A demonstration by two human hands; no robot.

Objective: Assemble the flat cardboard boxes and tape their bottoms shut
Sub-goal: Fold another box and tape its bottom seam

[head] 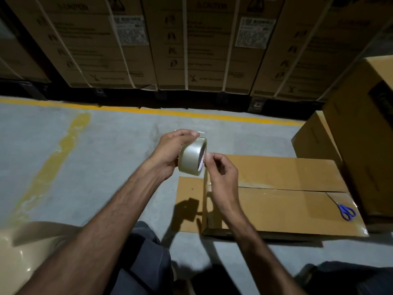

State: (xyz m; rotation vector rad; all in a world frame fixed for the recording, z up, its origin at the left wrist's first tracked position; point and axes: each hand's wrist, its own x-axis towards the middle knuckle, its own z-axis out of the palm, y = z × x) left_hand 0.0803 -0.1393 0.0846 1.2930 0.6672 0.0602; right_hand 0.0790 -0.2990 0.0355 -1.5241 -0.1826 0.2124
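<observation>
A roll of clear packing tape is held in the air over the floor, gripped by my left hand with fingers curled over its top. My right hand pinches the rim of the roll at its right side, fingertips at the tape's edge. Below and to the right lies a brown cardboard box on the floor, its flaps folded shut with a seam across the middle and shiny tape along it. Blue-handled scissors lie on the box near its right end.
More brown boxes stand stacked at the right. A wall of strapped cartons fills the back, beyond a yellow floor line. A pale rounded object sits at the lower left. My knees show at the bottom.
</observation>
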